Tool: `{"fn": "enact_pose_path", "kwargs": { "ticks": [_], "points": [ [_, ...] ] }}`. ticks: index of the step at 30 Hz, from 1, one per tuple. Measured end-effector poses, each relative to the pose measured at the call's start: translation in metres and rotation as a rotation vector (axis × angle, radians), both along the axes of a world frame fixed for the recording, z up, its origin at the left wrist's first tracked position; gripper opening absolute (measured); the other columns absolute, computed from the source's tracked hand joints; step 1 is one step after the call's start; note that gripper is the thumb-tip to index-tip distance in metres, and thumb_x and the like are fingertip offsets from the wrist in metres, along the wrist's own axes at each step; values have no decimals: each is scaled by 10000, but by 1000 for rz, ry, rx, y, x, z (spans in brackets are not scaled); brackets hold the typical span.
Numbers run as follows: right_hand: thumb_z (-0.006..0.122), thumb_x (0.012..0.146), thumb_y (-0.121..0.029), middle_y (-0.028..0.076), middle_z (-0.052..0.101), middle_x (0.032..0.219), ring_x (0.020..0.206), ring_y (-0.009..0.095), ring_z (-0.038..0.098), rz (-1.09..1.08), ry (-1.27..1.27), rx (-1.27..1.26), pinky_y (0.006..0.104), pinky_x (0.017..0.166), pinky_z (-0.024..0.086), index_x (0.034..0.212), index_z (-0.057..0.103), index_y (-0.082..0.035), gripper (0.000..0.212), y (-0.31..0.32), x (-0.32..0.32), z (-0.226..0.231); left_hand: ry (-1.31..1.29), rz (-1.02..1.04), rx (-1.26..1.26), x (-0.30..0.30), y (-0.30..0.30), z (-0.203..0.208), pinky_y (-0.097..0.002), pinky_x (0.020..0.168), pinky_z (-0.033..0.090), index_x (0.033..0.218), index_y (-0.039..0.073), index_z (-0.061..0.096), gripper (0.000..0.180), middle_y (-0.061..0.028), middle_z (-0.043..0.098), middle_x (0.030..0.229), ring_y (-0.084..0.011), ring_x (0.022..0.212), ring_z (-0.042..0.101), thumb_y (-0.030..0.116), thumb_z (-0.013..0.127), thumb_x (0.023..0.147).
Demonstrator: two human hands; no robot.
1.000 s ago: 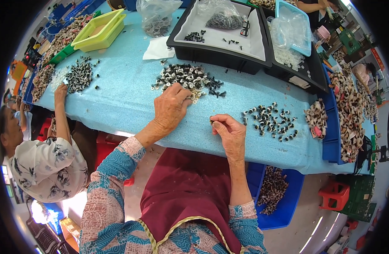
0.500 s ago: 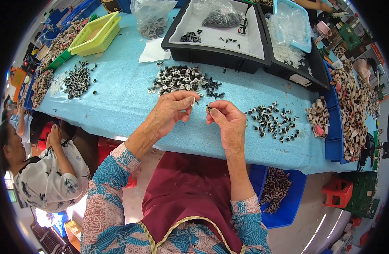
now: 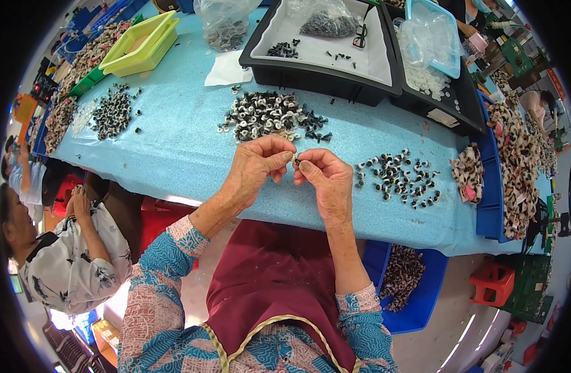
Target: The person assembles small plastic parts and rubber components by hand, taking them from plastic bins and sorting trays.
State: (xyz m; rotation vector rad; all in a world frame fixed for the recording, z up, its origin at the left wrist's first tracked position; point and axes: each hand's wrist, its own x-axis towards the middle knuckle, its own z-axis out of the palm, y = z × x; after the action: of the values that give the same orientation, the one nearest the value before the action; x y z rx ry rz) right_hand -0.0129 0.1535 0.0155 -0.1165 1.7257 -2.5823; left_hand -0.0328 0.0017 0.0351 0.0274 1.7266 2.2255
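Note:
My left hand [image 3: 255,169] pinches a small white washer, mostly covered by the fingers now. Close against it, my right hand [image 3: 327,179] holds a small dark toy eye [image 3: 296,161] between thumb and forefinger. The two sets of fingertips meet or nearly meet above the blue tabletop [image 3: 192,149]. Just beyond them lies a heap of black toy eyes with white washers [image 3: 265,115]. Loose black stemmed eyes [image 3: 315,124] lie at its right edge. To the right of my right hand is a spread of black-and-white eye pieces [image 3: 405,180].
A black tray [image 3: 316,78] and a darker bin with white washers [image 3: 425,84] stand at the back. Yellow baskets [image 3: 139,50] are at back left. Blue crates [image 3: 489,205] with spotted plush pieces [image 3: 512,168] edge the right. A seated person [image 3: 74,255] is at left.
My right hand has moved left, bringing the toy eye up to the fingertips of my left hand. My left hand has shifted slightly right.

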Motion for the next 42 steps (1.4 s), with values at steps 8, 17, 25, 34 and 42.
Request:
{"fn": "enact_pose_path", "kwargs": {
  "ticks": [8, 17, 25, 34, 42],
  "points": [
    [587, 817, -14, 91, 619, 789, 636, 119, 580, 60, -131, -333, 225, 579, 499, 907, 586, 39, 105, -3, 9, -3, 99, -2, -16, 14, 0, 2, -200, 530, 428, 922, -4, 628, 146, -42, 606, 752, -87, 594, 517, 109, 590, 838],
    [587, 824, -31, 88, 617, 788, 626, 118, 570, 37, -126, -278, 228, 574, 489, 902, 579, 36, 103, -5, 15, 1, -59, -36, 92, 18, -5, 3, -197, 514, 424, 933, -18, 623, 152, -46, 602, 750, -81, 592, 521, 99, 579, 846],
    [588, 826, -40, 85, 609, 775, 617, 121, 567, 98, -259, -448, 228, 573, 485, 898, 571, 27, 100, -5, 17, -4, 38, -24, 83, 20, -4, -2, -186, 499, 409, 949, -5, 622, 155, -46, 608, 766, -76, 579, 510, 74, 614, 817],
    [571, 828, -7, 71, 595, 778, 652, 113, 570, -68, 13, 93, 222, 577, 483, 927, 571, 34, 108, -12, 20, 2, -161, -8, 158, 22, -7, -6, -186, 448, 402, 864, -12, 607, 133, -21, 565, 673, -70, 553, 517, 119, 599, 839],
    [591, 785, 10, 9, 563, 731, 622, 79, 540, -166, 392, 608, 213, 554, 447, 909, 628, -30, 136, -5, 17, -4, -338, -57, 216, 22, -4, -9, -196, 408, 403, 857, -17, 574, 147, -25, 554, 649, -82, 500, 511, 119, 619, 824]
  ]
}}
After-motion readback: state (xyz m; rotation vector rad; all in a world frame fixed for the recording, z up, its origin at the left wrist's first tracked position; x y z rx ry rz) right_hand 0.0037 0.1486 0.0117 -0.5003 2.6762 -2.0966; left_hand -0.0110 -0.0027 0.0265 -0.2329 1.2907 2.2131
